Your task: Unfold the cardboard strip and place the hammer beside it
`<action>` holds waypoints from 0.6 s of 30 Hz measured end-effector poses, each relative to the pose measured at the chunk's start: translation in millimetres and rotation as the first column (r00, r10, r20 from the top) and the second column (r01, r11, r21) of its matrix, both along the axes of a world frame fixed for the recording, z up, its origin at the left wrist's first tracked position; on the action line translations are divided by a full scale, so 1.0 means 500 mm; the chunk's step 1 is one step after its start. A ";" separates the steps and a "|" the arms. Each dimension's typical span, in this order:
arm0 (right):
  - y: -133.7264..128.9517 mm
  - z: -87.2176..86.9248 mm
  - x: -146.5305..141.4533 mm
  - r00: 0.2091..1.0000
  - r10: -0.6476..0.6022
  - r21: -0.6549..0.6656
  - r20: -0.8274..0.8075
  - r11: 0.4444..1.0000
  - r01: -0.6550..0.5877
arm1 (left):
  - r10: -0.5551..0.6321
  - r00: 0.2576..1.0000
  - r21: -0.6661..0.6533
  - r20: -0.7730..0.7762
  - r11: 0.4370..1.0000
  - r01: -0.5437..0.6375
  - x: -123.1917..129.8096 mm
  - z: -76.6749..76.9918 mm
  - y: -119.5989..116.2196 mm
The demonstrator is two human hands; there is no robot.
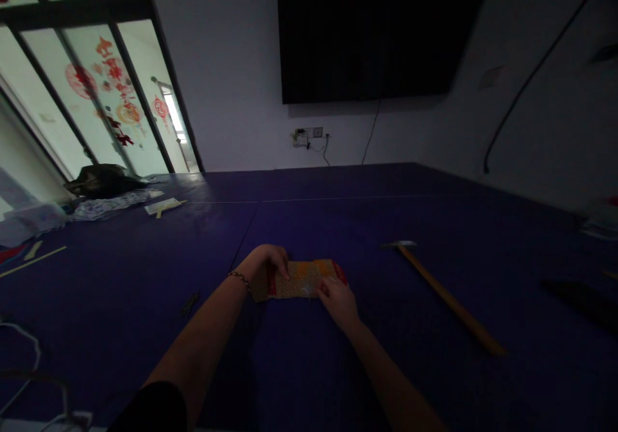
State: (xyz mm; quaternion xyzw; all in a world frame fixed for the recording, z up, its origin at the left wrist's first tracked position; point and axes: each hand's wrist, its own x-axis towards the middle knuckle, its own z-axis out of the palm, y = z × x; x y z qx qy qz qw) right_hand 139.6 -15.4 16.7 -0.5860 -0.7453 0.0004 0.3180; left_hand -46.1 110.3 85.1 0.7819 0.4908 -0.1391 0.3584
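A flat brown piece of cardboard (298, 281) with red and yellow printing lies in front of me on the dark blue table. My left hand (271, 261) is closed over its left part, fingers bent down onto the top face. At the right end, my right hand (333, 293) has its fingers pinched together against the cardboard. Whether something small is also between those fingers I cannot make out. To the right rests a hammer (449, 300) with a long wooden handle, its metal head pointing away. Left of my left forearm is a small pile of thin nails (190, 303).
White cables (36, 348) curl at the lower left. Farther left are yellowish strips (33, 261), a white packet (161, 206) and a dark bag (103, 179). A dark flat object (582, 300) lies at the right. The table (338, 219) runs back to the wall.
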 end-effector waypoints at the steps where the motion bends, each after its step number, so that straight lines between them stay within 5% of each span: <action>1: -0.001 0.001 0.000 1.000 0.005 0.000 -0.004 1.000 -0.005 | 0.007 1.000 -0.035 0.011 0.999 -0.007 0.000 -0.001 -0.003; 7: -0.004 0.004 0.002 0.999 0.025 0.022 -0.042 0.999 -0.024 | 0.147 0.972 -0.159 0.186 0.980 -0.118 -0.031 -0.001 -0.032; 12: -0.004 0.000 0.002 0.993 0.035 0.017 -0.112 0.999 -0.034 | 0.344 0.874 -0.136 0.343 0.939 -0.316 -0.152 0.043 -0.031; 15: -0.003 -0.006 -0.007 0.988 0.057 -0.024 -0.146 0.998 -0.061 | 0.524 0.734 -0.111 0.433 0.839 -0.533 -0.250 0.074 -0.037; 16: -0.003 -0.009 -0.011 0.987 0.065 -0.035 -0.149 0.997 -0.071 | 0.650 0.585 -0.131 0.485 0.715 -0.686 -0.280 0.080 -0.043; 18: -0.001 -0.012 -0.017 0.986 0.081 -0.053 -0.148 0.995 -0.090 | 0.730 0.462 -0.151 0.504 0.601 -0.785 -0.335 0.083 -0.066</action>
